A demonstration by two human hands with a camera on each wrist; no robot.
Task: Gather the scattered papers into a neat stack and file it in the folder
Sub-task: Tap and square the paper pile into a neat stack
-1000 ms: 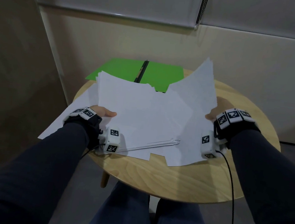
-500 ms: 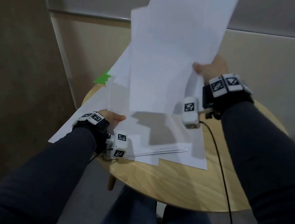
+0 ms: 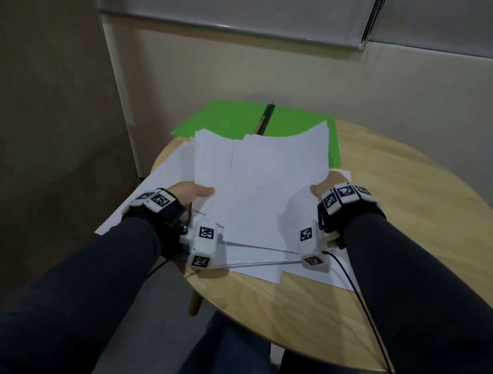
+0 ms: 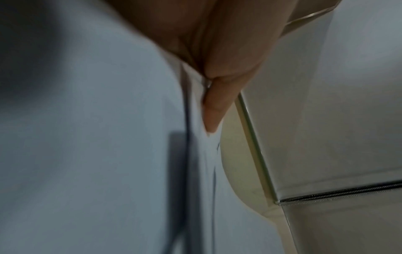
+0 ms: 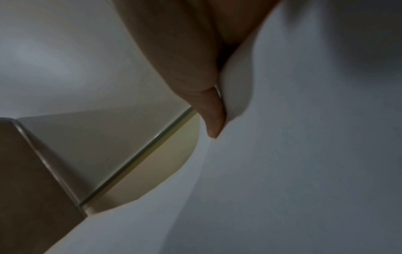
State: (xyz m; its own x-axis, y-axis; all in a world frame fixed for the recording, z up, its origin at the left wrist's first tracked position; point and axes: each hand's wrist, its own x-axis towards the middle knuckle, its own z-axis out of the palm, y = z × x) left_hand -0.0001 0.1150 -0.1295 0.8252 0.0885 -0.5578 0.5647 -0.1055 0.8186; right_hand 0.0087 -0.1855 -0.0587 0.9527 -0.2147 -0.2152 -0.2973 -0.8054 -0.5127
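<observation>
Both grips clamped on papers (image 3: 263,182), left hand (image 3: 189,193), right hand (image 3: 327,183); edges uneven

Both arms reach forward in dark sleeves, each wrist wrapped in a black strap carrying white marker blocks. The left hand (image 3: 190,193) sits near and to the left, thumb lying flat on top of the papers (image 3: 257,187) and fingers tucked beneath, pinching their left edge. The right hand (image 3: 327,184), a little farther and to the right, grips their right edge, thumb pointing left.
</observation>
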